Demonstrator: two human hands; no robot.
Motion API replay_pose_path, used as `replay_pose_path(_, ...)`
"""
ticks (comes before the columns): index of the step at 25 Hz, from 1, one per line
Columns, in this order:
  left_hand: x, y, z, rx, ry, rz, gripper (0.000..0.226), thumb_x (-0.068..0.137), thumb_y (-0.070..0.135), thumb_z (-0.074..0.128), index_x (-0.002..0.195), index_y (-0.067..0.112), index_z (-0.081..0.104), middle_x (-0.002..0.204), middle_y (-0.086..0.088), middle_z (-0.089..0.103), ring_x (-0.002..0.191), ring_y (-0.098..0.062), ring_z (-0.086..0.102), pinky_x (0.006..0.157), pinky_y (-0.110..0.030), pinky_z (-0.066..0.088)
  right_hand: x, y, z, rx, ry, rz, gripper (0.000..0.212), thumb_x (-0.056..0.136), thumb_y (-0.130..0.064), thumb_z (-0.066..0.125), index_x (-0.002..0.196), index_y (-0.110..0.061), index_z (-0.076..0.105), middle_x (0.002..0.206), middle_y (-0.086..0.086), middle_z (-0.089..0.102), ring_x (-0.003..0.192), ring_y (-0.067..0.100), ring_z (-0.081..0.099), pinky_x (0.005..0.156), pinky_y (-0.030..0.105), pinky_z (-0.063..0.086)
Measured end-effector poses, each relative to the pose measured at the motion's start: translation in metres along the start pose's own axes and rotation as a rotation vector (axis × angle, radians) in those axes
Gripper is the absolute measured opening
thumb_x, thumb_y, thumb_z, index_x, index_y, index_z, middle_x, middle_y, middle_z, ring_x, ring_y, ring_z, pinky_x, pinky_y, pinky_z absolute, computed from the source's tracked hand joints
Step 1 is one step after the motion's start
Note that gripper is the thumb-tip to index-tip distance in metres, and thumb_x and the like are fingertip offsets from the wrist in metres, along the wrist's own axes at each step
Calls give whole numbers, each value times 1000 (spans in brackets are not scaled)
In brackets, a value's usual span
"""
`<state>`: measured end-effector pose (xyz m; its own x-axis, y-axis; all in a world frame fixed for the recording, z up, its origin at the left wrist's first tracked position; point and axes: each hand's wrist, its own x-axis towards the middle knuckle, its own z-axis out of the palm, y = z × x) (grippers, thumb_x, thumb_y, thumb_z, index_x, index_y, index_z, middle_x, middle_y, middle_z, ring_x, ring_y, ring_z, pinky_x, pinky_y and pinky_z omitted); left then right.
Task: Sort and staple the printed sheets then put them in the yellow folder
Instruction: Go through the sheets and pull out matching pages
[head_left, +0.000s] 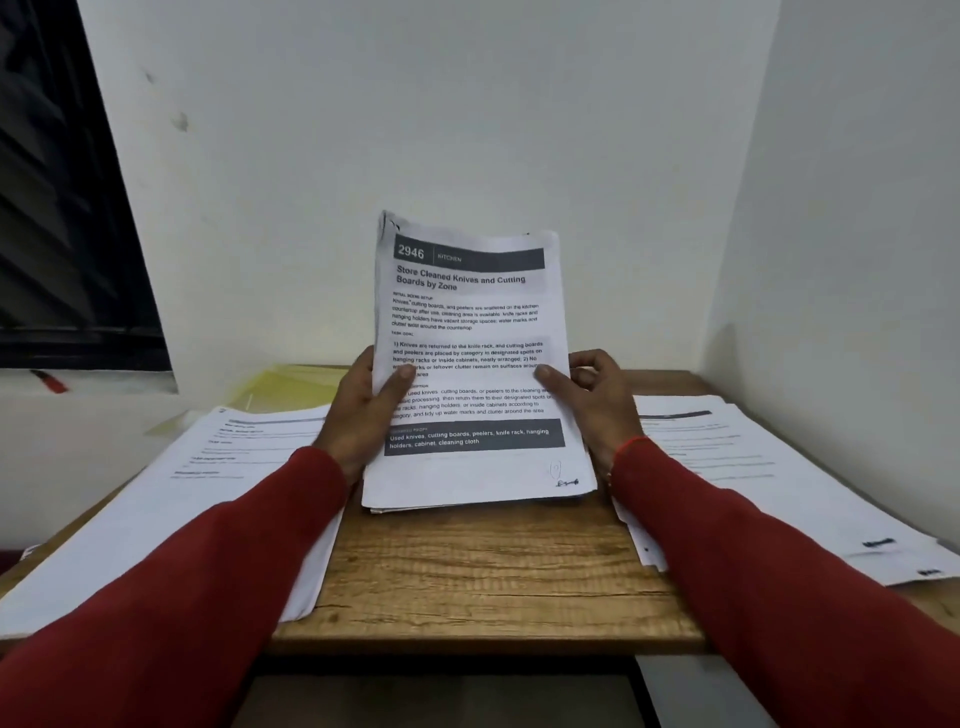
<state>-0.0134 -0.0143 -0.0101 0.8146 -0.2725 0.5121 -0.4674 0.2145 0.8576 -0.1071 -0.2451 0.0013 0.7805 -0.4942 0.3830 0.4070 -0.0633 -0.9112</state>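
Red sleeves (218, 571); both hands (363, 410) grip stack's (467, 364) side edges.

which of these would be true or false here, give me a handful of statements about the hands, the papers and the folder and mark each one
1. Both hands hold one stack of printed sheets upright over the wooden table. True: the left hand grips its left edge, the right hand its right edge.
2. The top sheet is numbered 2946. True.
3. The yellow folder lies in front of the person on the near edge of the table. False: it lies at the back left, partly under the left pile of sheets.
4. The table's right side holds no paper. False: a right pile of sheets lies there.
5. A stapler sits in the right hand. False: it holds only the stack.
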Motion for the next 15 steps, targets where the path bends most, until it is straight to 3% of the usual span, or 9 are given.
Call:
replay_pose_path(7,-2,7,4,-116,2,-16,21,98,14,59,118,15,62,110,-3,75,98,-21,73,77,-33,59,4,-2,3,-7,74,-141,29,79,-11,81,72,-17,53,63,-1,54,62,11,49,58,21,43)
replay_pose_path(12,-3,10,5,-120,38,-40,14,95,14,63,109,17,65,99,2,78,88,-16,74,70,-27,59,8,1,1,14,60,-146,24,82,-14,78,72,-14,56,63,2,57,66,18,50,63,30,42)
replay_pose_path(15,-1,9,3,-124,44,-62,18,96,21,62,114,18,65,103,-1,77,90,-18,74,72,-30,60,9,4,-2,-5,46,-167,31,86,-20,75,68,-7,52,55,-6,40,58,14,33,57,29,31)
